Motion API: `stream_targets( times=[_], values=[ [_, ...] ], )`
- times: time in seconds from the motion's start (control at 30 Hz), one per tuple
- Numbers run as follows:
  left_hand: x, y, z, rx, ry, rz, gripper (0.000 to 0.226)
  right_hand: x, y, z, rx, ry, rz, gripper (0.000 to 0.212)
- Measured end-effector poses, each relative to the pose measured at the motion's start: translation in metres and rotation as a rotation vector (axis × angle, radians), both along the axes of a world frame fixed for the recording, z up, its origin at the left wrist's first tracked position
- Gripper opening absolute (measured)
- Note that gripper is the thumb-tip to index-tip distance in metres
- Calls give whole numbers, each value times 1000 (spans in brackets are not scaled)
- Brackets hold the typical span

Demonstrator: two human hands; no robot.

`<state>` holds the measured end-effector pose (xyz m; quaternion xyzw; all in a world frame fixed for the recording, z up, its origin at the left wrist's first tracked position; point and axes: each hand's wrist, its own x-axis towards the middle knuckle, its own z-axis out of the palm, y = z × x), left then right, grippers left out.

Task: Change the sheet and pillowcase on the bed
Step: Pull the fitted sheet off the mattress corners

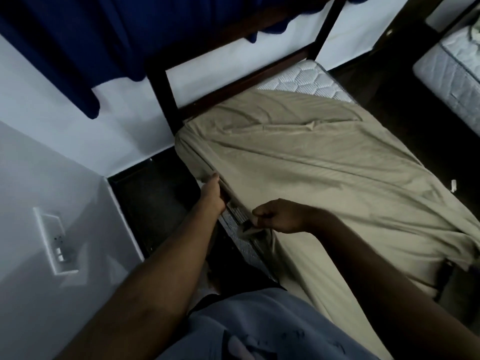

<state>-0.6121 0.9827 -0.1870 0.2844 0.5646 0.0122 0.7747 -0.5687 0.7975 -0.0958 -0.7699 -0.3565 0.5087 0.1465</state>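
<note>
Left hand (213, 189), just left of center, was reaching along the mattress (306, 80) side at the sheet (324, 162) edge; couldn't tell its grip. Right hand (276, 216) at center was fisted, pinching the sheet's hem. The tan sheet covered most of the bed, with the upper-right corner bare.

Both forearms are bare, no sleeves, watch or rings visible on the left hand (213, 191) or right hand (276, 216); a pale grey-blue cotton shirt (259, 326) with faint darker specks covers the torso
</note>
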Motion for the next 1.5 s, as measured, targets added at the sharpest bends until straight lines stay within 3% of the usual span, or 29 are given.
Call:
stream_targets(
  times=[0.07,0.17,0.2,0.3,0.33,0.43,0.53,0.67,0.77,0.83,0.93,1.03,1.17,1.2,1.3,1.33,1.43,1.5],
  values=[
    [11,2,5,103,79,-88,10,12,4,2,-48,-4,54,36],
    [29,12,12,314,99,-246,7,39,18,7,-26,-62,117,33],
    [30,14,14,372,96,-294,7,47,23,5,37,-110,44,31],
    [34,24,27,471,60,-413,17,82,57,-8,255,-189,-455,31],
    [32,27,31,488,57,-439,22,93,73,-12,277,-214,-516,29],
    [29,32,30,476,43,-446,31,121,129,-20,228,-265,-380,25],
    [24,28,30,466,24,-432,36,134,177,-32,158,-295,-188,40],
    [22,19,50,616,-20,-661,37,129,211,-56,17,-287,-57,56],
    [23,17,59,734,-104,-861,33,124,213,-73,-152,-322,77,42],
    [23,23,56,753,-130,-934,29,126,210,-77,-149,-317,71,35],
    [27,28,55,663,-101,-913,26,135,202,-72,-19,-235,-4,35],
    [43,32,50,480,-14,-704,27,144,186,-51,126,-240,-35,40],
    [64,39,40,430,-127,-683,7,156,150,-25,239,-228,-76,38],
    [68,43,38,413,-151,-666,18,158,141,-19,271,-229,-107,33],
    [83,53,26,252,-161,-584,97,161,113,1,313,-264,-207,25],
    [87,57,15,148,-186,-567,111,159,106,7,342,-282,-241,24],
    [95,70,39,-12,-334,-507,106,146,90,28,410,-217,-320,27],
    [109,80,51,-160,-313,-390,105,127,84,47,435,-71,-334,27]
  ],
)
